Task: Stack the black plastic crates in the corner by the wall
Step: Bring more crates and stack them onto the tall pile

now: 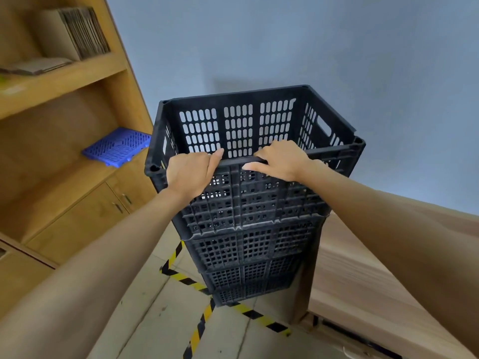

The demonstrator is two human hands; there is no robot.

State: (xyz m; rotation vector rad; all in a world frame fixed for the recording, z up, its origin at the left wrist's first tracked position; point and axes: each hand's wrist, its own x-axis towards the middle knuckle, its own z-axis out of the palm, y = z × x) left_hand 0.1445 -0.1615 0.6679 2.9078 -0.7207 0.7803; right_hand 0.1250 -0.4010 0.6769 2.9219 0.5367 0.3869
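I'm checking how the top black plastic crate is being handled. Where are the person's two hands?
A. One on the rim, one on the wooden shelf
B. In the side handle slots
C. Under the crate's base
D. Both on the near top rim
D: the left hand and right hand both curl over the near rim of the top black plastic crate, close together.

Concealed and cropped items

Fingertips of both hands are hidden behind the top crate (248, 161) rim; the shelf unit (64, 81) is cropped at left.
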